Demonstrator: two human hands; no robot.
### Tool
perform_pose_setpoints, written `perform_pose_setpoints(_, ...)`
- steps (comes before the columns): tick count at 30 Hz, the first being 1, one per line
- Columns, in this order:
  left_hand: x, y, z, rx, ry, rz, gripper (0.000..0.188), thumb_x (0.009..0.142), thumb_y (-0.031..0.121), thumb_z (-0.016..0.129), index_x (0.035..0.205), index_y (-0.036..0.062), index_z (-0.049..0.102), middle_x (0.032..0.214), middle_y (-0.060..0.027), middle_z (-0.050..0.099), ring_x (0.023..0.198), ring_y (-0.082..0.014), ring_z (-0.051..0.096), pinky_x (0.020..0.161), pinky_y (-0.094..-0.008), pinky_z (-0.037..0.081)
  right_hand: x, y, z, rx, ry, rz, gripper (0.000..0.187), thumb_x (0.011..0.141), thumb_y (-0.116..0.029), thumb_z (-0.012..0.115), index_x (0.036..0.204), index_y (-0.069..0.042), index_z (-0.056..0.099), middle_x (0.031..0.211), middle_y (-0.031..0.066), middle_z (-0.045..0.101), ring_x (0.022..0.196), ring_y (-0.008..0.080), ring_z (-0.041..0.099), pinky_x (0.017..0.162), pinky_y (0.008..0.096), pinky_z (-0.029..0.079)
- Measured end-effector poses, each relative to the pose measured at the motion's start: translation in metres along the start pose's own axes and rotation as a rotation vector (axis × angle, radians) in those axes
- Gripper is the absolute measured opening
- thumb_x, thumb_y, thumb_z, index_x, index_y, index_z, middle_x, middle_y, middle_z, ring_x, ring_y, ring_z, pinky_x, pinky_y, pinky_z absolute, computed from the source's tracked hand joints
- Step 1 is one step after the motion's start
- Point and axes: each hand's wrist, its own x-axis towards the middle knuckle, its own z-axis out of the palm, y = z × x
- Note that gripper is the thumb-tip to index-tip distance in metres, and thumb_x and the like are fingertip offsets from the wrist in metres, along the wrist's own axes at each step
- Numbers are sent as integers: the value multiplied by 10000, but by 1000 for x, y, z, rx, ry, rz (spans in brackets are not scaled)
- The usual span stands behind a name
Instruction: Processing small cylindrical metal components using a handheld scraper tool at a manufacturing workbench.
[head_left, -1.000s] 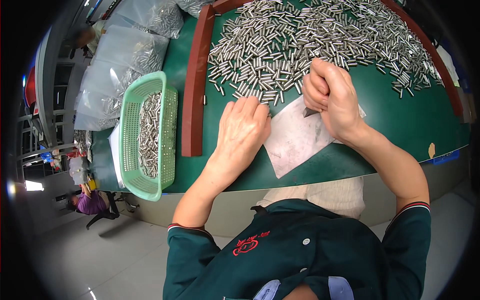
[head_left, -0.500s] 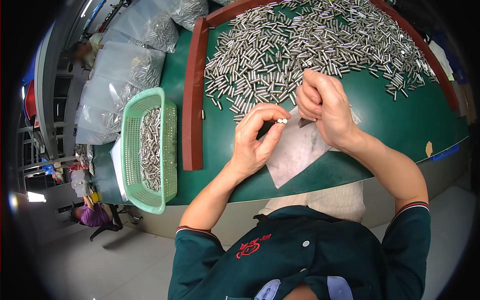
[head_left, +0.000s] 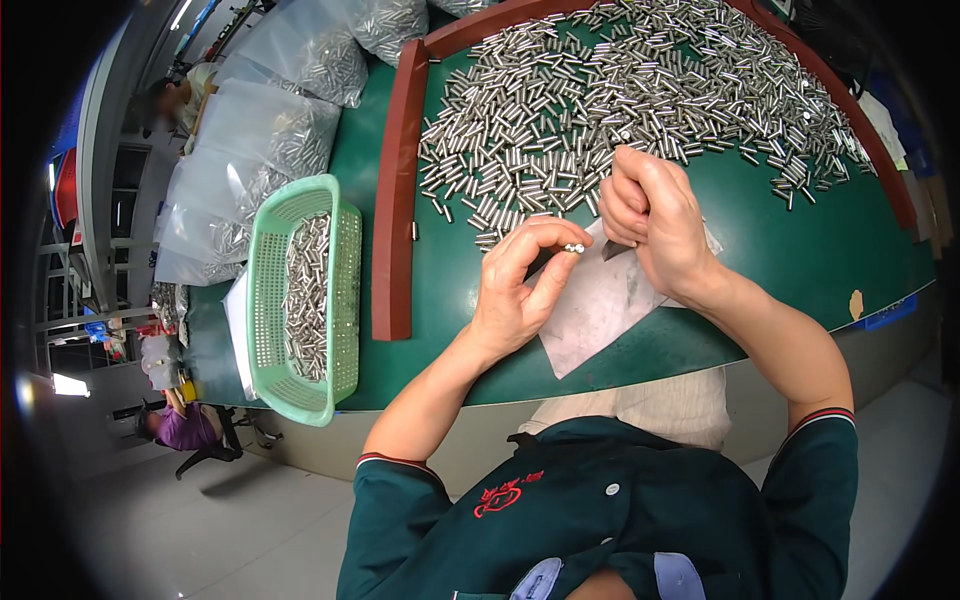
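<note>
Between thumb and forefinger my left hand (head_left: 512,290) pinches a few short metal pins (head_left: 574,248), their shiny ends showing at the fingertips. My right hand (head_left: 662,222) is curled closed just to the right, apart from the left hand. A dark pointed edge (head_left: 612,249) pokes out below its fingers; I cannot make out what it holds. Beneath both hands lies a pale, smudged cloth or sheet (head_left: 575,335) on the green tabletop (head_left: 790,260). Beyond them spreads a large heap of similar metal pins (head_left: 530,150).
Dark red wooden rails (head_left: 393,250) border the heap. Left of them stands a light green plastic basket (head_left: 347,310) partly filled with pins. Clear bags (head_left: 240,140) of pins line the table's far left. Two other people (head_left: 190,425) are in the left background.
The pins in my left hand have tilted slightly at the fingertips. The whole view has shifted a little; my right hand stays closed in nearly the same place.
</note>
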Motion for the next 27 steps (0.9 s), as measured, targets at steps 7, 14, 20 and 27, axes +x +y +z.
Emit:
perform_pose_setpoints(7, 2, 5, -3, -999, 10, -586, 147, 882, 120, 470, 978, 12, 494, 872, -149, 602, 738, -143, 582, 707, -271, 477, 0, -1, 0, -6, 11, 12, 381, 897, -229, 340, 540, -119, 264, 421, -29, 259, 377, 62, 166, 381, 228, 168)
perform_pose_setpoints(14, 4, 11, -6, -1082, -4, -803, 212, 872, 156, 486, 1019, 4, 497, 878, -154, 604, 722, -151, 592, 698, -271, 499, 1, -1, -1, -4, 8, 4, 375, 900, -221, 328, 545, -118, 265, 421, -27, 256, 381, 64, 166, 382, 231, 170)
perform_pose_setpoints(20, 4, 10, -9, -1161, -18, -848, 225, 884, 157, 451, 1025, -13, 492, 890, -173, 600, 736, -173, 603, 704, -290, 507, 2, 1, -3, 66, -14, -1, 368, 879, -207, 388, 532, -113, 307, 432, -36, 284, 373, 50, 193, 367, 223, 177)
perform_pose_setpoints(27, 4, 13, -10, -1124, -13, -878, 216, 885, 164, 453, 1008, -8, 497, 876, -170, 602, 733, -182, 607, 697, -284, 509, 3, 1, -3, 69, -14, 1, 358, 878, -200, 379, 539, -112, 302, 437, -33, 278, 376, 52, 192, 367, 223, 176)
